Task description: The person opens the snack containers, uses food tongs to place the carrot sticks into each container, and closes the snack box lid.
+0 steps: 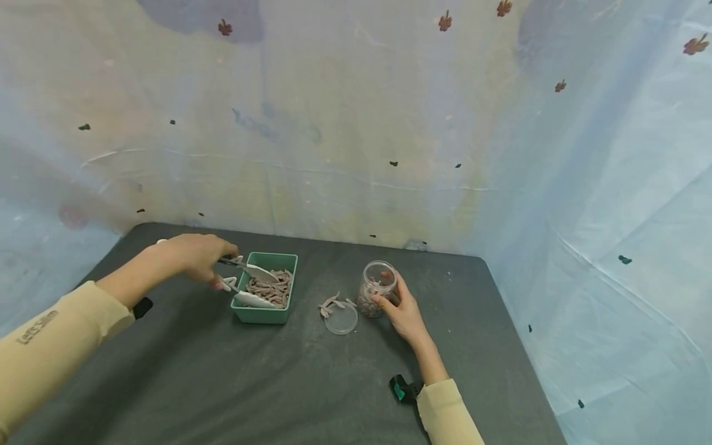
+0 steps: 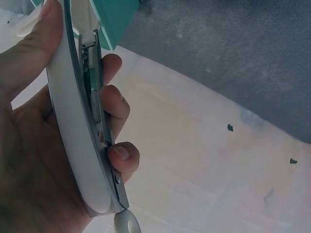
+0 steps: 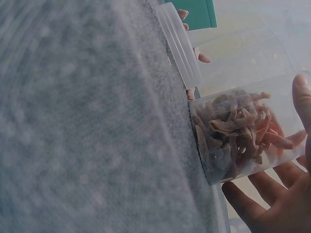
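Note:
My left hand (image 1: 194,254) grips a pair of tongs (image 2: 77,126), thumb on one handle and fingers curled round the other. Spread apart, the tong heads reach into a green plastic bin (image 1: 260,316) among brownish, twisted dried strips (image 1: 282,285). On the right, my right hand (image 1: 406,314) holds a clear jar (image 1: 368,281), thumb on the near side and fingers round the far side. The jar stands upright without its lid, its lower part filled with similar strips (image 3: 238,128).
A clear round lid (image 1: 341,319) lies on the dark tabletop (image 1: 267,377) left of the jar. Several loose strips (image 1: 329,303) lie at its far edge. A patterned plastic sheet (image 1: 334,123) hangs behind the table and along the right side.

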A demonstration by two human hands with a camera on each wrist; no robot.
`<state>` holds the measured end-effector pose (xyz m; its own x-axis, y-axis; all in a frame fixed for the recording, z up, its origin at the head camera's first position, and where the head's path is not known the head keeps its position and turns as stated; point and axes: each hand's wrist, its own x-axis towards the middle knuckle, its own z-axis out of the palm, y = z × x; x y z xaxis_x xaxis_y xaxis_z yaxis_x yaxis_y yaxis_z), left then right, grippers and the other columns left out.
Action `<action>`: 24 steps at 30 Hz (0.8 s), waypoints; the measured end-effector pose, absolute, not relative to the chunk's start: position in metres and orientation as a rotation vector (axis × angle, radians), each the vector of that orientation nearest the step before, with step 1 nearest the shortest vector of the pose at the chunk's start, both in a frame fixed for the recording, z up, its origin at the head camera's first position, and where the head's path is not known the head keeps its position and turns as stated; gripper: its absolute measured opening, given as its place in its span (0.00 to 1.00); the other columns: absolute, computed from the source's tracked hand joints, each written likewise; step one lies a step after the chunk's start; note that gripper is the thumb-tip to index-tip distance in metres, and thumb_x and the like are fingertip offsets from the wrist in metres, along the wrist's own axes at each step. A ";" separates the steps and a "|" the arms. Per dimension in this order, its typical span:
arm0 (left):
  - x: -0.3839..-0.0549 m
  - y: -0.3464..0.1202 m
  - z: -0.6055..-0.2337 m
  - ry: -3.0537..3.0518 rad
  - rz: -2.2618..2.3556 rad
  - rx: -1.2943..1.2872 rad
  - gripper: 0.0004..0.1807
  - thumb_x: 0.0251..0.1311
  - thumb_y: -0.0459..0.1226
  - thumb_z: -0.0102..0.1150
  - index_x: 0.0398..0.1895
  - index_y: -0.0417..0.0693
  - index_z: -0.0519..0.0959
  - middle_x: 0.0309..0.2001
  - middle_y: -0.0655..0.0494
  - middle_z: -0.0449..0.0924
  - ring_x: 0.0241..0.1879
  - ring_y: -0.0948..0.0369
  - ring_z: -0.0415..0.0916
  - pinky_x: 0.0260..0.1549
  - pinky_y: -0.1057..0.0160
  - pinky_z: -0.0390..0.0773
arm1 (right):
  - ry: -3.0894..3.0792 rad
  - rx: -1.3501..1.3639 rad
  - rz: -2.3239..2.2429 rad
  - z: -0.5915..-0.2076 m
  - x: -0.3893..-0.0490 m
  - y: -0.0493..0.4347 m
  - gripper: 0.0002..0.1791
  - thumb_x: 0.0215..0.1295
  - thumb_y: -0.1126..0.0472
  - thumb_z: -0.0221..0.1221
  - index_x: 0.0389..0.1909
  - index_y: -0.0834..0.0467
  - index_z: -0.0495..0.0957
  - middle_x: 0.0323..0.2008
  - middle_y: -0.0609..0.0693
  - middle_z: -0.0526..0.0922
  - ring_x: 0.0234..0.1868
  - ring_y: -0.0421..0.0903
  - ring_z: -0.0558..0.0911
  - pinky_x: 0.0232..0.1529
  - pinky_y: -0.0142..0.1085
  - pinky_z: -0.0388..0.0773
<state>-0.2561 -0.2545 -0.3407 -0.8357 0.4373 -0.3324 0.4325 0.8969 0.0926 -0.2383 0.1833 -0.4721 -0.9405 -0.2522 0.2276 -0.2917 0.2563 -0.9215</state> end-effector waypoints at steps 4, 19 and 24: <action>-0.255 -0.256 -0.340 2.709 0.024 0.645 0.42 0.55 0.46 0.80 0.69 0.35 0.74 0.61 0.41 0.80 0.56 0.41 0.81 0.45 0.41 0.82 | -2.459 0.543 1.820 -0.469 -0.238 0.183 0.41 0.72 0.64 0.66 0.80 0.60 0.58 0.72 0.69 0.69 0.71 0.65 0.72 0.67 0.63 0.70; -0.247 -0.268 -0.349 2.787 0.022 0.715 0.32 0.59 0.53 0.75 0.61 0.48 0.79 0.56 0.52 0.83 0.49 0.50 0.83 0.38 0.47 0.83 | -2.450 0.547 1.812 -0.472 -0.238 0.183 0.40 0.72 0.64 0.66 0.80 0.61 0.58 0.71 0.69 0.69 0.71 0.66 0.72 0.68 0.62 0.70; -0.243 -0.270 -0.349 2.817 0.036 0.733 0.31 0.59 0.53 0.75 0.60 0.49 0.79 0.55 0.53 0.83 0.49 0.51 0.83 0.37 0.47 0.83 | -2.447 0.549 1.813 -0.473 -0.239 0.183 0.41 0.72 0.64 0.66 0.80 0.62 0.57 0.72 0.70 0.69 0.71 0.66 0.71 0.68 0.62 0.70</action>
<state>-0.2429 -0.2699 -0.3492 -0.8484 0.4839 -0.2148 0.4783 0.8745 0.0808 -0.2387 0.1834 -0.4729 -0.9360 -0.2529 0.2447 -0.3079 0.2514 -0.9176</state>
